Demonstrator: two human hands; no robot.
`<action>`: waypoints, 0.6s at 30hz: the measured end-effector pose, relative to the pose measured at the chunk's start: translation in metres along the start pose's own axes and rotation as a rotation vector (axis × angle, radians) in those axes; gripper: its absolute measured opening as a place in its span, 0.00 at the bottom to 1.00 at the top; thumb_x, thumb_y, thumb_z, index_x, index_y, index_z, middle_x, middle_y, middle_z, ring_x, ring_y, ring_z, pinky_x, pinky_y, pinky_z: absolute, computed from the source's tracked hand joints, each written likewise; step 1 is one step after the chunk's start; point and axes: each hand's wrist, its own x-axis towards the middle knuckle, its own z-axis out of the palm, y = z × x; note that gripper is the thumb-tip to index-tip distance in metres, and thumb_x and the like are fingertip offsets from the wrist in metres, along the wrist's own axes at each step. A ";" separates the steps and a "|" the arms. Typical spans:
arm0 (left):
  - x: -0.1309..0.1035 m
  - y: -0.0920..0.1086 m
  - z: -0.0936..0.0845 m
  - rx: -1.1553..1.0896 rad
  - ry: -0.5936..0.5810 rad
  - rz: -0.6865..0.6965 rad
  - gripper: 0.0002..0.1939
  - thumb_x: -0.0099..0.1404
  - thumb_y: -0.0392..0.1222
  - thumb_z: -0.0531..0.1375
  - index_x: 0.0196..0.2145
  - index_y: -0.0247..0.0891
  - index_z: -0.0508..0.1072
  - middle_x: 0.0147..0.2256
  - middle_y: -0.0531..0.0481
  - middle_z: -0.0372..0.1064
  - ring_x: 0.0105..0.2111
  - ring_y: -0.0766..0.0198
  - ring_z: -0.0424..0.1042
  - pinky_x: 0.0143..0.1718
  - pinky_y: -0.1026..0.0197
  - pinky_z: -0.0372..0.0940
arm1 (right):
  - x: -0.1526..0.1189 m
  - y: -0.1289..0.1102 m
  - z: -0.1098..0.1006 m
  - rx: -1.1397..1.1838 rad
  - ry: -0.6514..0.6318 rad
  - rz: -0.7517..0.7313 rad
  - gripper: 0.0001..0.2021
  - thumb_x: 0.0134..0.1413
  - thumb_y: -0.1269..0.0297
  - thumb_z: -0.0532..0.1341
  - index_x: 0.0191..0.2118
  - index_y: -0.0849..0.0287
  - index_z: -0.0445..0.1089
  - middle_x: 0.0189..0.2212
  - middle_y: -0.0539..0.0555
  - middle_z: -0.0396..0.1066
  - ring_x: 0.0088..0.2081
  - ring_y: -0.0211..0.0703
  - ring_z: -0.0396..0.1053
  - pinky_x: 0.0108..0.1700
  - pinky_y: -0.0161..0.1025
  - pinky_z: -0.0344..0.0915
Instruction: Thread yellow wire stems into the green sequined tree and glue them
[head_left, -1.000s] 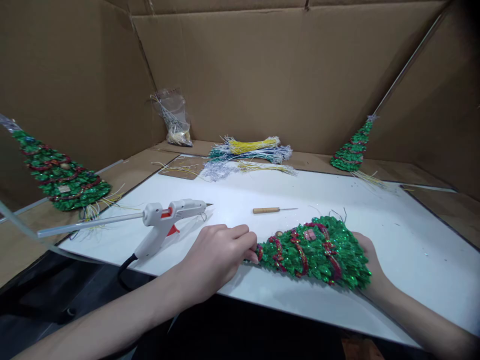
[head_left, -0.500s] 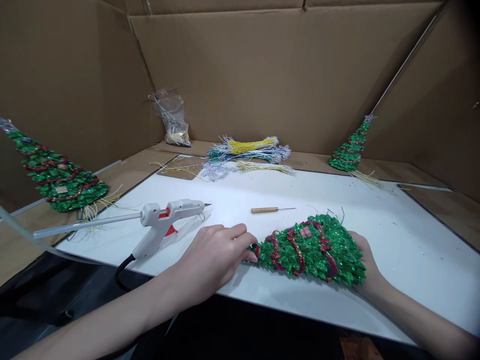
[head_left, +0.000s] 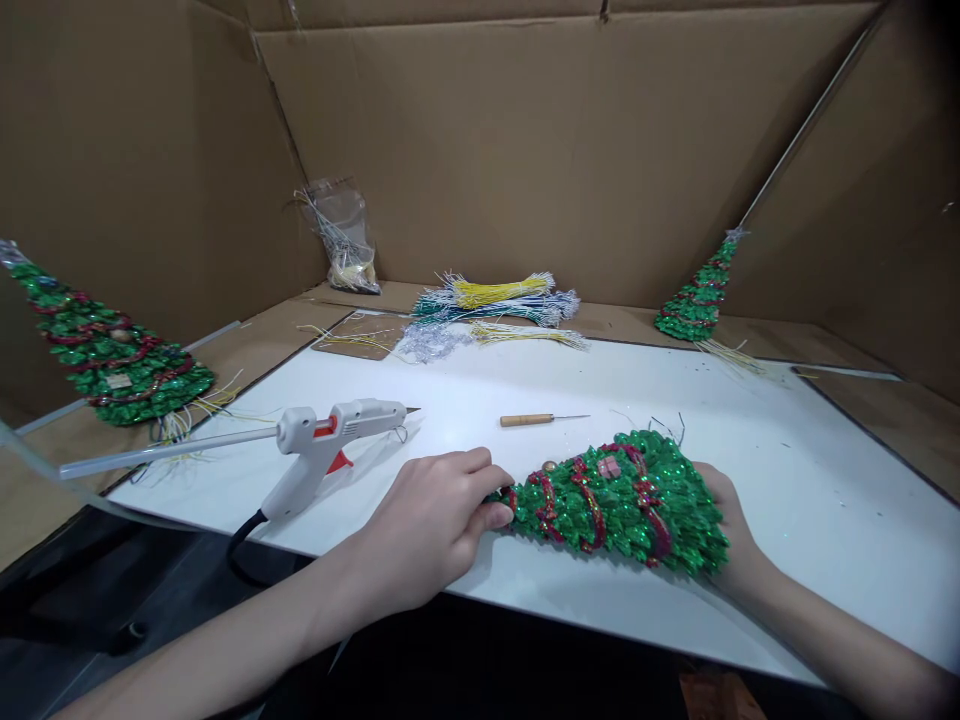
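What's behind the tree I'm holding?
Beyond the tree, a pointed tool lies on the white table. The right hand shows partly at the tree's wide end; its fingers are hidden. The tabletop directly behind the tree is covered.

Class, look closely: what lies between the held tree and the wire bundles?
An awl lies there on the white tabletop, between the held tree and the wire bundles, its wooden handle toward the glue gun; the head view shows it.
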 end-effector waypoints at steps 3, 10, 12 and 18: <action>0.002 -0.002 0.002 -0.085 0.020 -0.018 0.08 0.69 0.40 0.54 0.40 0.40 0.74 0.37 0.51 0.71 0.37 0.60 0.70 0.36 0.60 0.58 | 0.000 0.000 0.000 -0.016 0.006 -0.001 0.14 0.42 0.68 0.64 0.14 0.60 0.62 0.12 0.45 0.59 0.16 0.33 0.53 0.17 0.30 0.53; 0.004 -0.006 0.003 -0.173 0.040 0.011 0.07 0.68 0.39 0.56 0.38 0.39 0.73 0.36 0.52 0.72 0.36 0.62 0.69 0.36 0.61 0.58 | 0.000 0.000 -0.001 -0.069 -0.008 -0.012 0.18 0.43 0.65 0.66 0.13 0.60 0.59 0.12 0.45 0.56 0.17 0.33 0.51 0.18 0.30 0.52; 0.004 -0.006 0.003 -0.164 0.046 0.029 0.07 0.68 0.39 0.55 0.39 0.39 0.73 0.36 0.52 0.72 0.36 0.62 0.69 0.36 0.61 0.57 | 0.000 -0.001 -0.002 -0.110 -0.014 0.003 0.20 0.43 0.63 0.66 0.12 0.59 0.57 0.12 0.45 0.54 0.17 0.33 0.49 0.18 0.31 0.51; 0.006 -0.007 0.005 -0.080 0.091 0.074 0.07 0.68 0.37 0.55 0.40 0.39 0.73 0.37 0.51 0.73 0.35 0.62 0.69 0.38 0.59 0.56 | 0.003 -0.002 -0.007 -0.117 -0.059 0.061 0.19 0.43 0.61 0.66 0.12 0.58 0.58 0.12 0.45 0.54 0.17 0.33 0.49 0.18 0.32 0.52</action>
